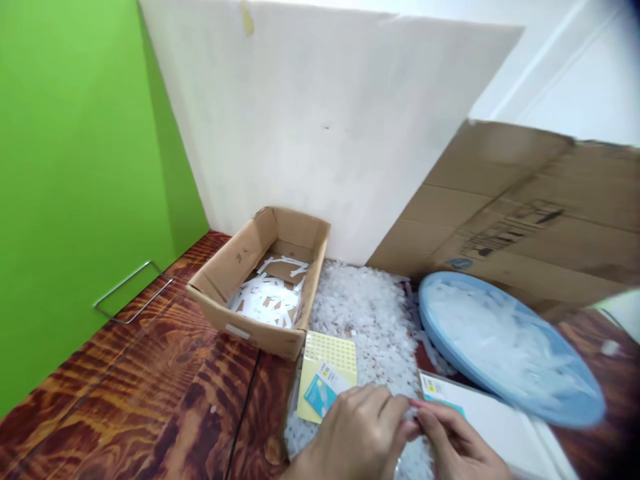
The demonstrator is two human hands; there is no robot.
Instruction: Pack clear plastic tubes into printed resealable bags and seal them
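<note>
At the bottom centre, my left hand has its fingers curled in, and my right hand meets it fingertip to fingertip. Between them is a small clear or whitish piece, too blurred to make out well. Under and behind my hands spreads a pile of small white translucent pieces. A yellow sheet of round dots lies just beyond my left hand, with a blue-and-white card on it. White sheets with a similar label lie right of my right hand.
An open cardboard box holding white strips stands left of the pile. At the right, a blue round tray holds translucent pieces. A metal wire frame leans by the green panel. Cardboard stands behind.
</note>
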